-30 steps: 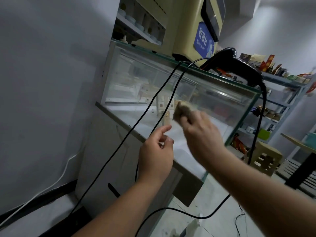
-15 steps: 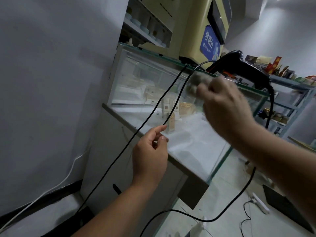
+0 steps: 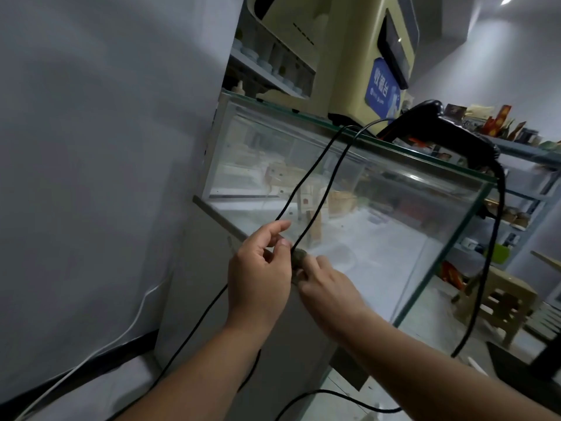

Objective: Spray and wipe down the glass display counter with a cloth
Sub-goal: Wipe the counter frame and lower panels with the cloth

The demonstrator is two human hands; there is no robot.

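The glass display counter (image 3: pixel 379 232) stands against the wall, with small boxes inside. Two black cables (image 3: pixel 315 177) hang down over its front pane. My left hand (image 3: pixel 261 268) is at the pane's lower left edge, its thumb and fingers curled round the cables. Right beside it, my right hand (image 3: pixel 328 287) grips a small greenish-brown cloth (image 3: pixel 299 256) and presses it against the lower edge of the glass. The hands hide most of the cloth. No spray bottle is in view.
A black handheld scanner (image 3: pixel 437 123) and a yellow machine (image 3: pixel 349 56) sit on the counter top. A wall (image 3: pixel 91 177) with a white cable (image 3: pixel 136 314) is to the left. Stocked shelves (image 3: pixel 522 189) and a wooden stool (image 3: pixel 501 305) stand at the right. A black cable loops on the floor (image 3: pixel 334 393).
My right hand has swept the cloth from the upper part of the front glass down and left to the lower edge beside my left hand. The left hand has stayed at the cables.
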